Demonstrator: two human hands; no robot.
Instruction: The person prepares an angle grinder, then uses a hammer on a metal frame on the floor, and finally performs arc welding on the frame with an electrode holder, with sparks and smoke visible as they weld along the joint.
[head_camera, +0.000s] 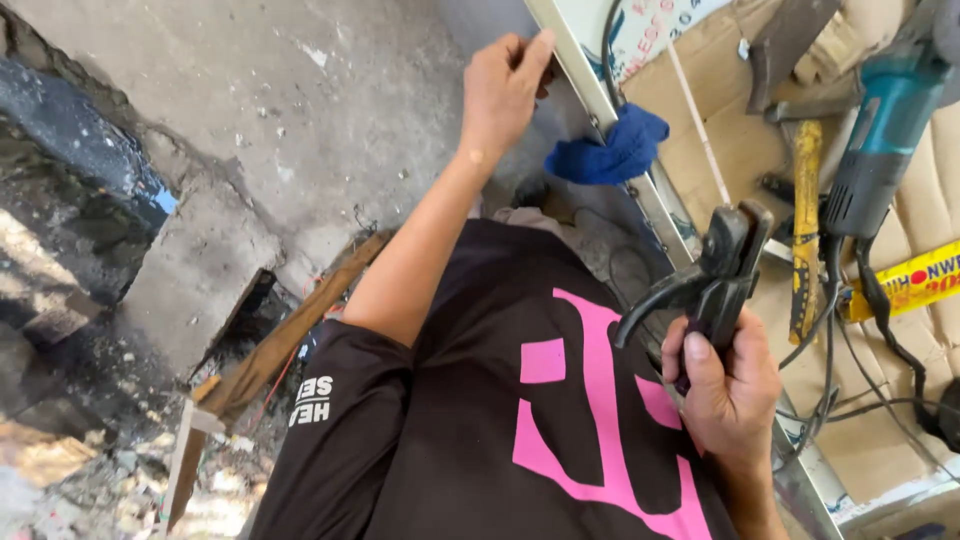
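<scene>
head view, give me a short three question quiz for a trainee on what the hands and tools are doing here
1. True or false: the right hand grips a black metal clamp-like holder with a lever handle.
2. Which thing lies draped against the pale metal frame bar between the two hands?
A. a crumpled dark blue cloth
B. a red bucket
C. a coil of white rope
3. Fill in: the left hand pinches the top end of the pale metal ____ bar.

Key: 1 true; 2 A; 3 frame. For reference, a teal and black power grinder and a worn yellow-handled hammer lie on the brown cardboard at the right, untouched.
</scene>
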